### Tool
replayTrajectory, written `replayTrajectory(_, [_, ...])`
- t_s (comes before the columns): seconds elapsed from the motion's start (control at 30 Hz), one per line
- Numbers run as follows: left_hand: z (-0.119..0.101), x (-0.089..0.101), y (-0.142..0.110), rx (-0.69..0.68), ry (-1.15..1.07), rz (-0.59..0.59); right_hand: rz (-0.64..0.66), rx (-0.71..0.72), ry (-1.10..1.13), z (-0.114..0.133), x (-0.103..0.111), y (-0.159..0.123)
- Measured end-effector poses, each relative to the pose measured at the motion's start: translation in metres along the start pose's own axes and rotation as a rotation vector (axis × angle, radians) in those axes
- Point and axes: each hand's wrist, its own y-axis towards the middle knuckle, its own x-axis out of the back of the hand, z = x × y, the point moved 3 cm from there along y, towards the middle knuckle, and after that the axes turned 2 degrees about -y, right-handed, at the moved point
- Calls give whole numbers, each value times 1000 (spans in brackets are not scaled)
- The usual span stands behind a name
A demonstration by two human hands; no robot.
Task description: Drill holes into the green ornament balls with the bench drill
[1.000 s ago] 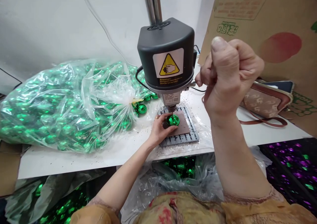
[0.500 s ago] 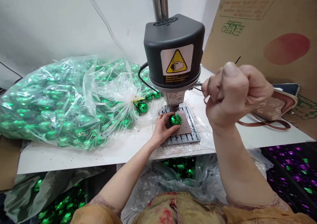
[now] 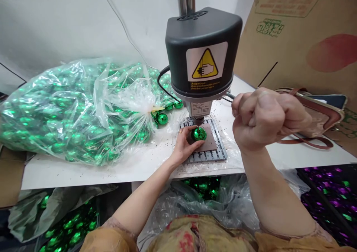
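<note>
Apparently, the drill chuck [image 3: 199, 120] was lowered by the clenched right hand [image 3: 266, 118] onto the green ball [image 3: 199, 134] pinched by fingers of the left hand [image 3: 184, 145].

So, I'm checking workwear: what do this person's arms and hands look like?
Both the left hand and right hand are ungloved, the forearms bare. The mustard-brown sleeves end in pinkish, lacy-looking cuffs. A thin gold-coloured ring shows on a left finger.
</note>
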Motion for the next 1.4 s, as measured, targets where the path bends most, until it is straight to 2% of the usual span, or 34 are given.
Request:
replayTrajectory(0.17, [2, -1, 0, 9, -13, -4, -34, 55, 7, -4, 3, -4])
replayTrajectory(0.43, [1, -1, 0, -10, -27, -13, -5, 178, 15, -7, 7, -7])
replayTrajectory(0.63, [0, -1, -1, 5, -15, -12, 95, 308, 30, -7, 11, -15])
replayTrajectory(0.73, [0, -1, 0, 12, -31, -23, -4, 248, 17, -2, 3, -3])
replayTrajectory(0.8, [-2, -1, 0, 24, -45, -31, -72, 135, -34, 3, -6, 12])
replayTrajectory(0.9, [-14, 2, -12, 13, 28, -133, -47, 13, -53, 8, -19, 34])
replayTrajectory(0.97, [-24, 4, -30, -62, 127, -185, -11, -32, -52, 8, -23, 42])
replayTrajectory(1.03, [-34, -1, -55, -199, 192, -73, -3, -14, -43, 9, -24, 44])
replayTrajectory(1.13, [-40, -14, -96, -452, 287, 236, -12, 17, -35, 9, -23, 42])
replayTrajectory(1.17, [-40, -17, -106, -526, 338, 302, -22, 20, -37, 9, -24, 41])
replayTrajectory(1.23, [-39, -16, -115, -650, 410, 341, -37, 35, -34, 10, -24, 39])
replayTrajectory(1.27, [-38, -12, -112, -689, 417, 319, -47, 45, -32, 11, -25, 39])
replayTrajectory(1.33, [-36, 6, -89, -664, 412, 174, -42, 44, -31, 11, -25, 39])
replayTrajectory(1.4, [-30, 33, -48, -474, 442, -46, -24, 30, -19, 10, -24, 40])
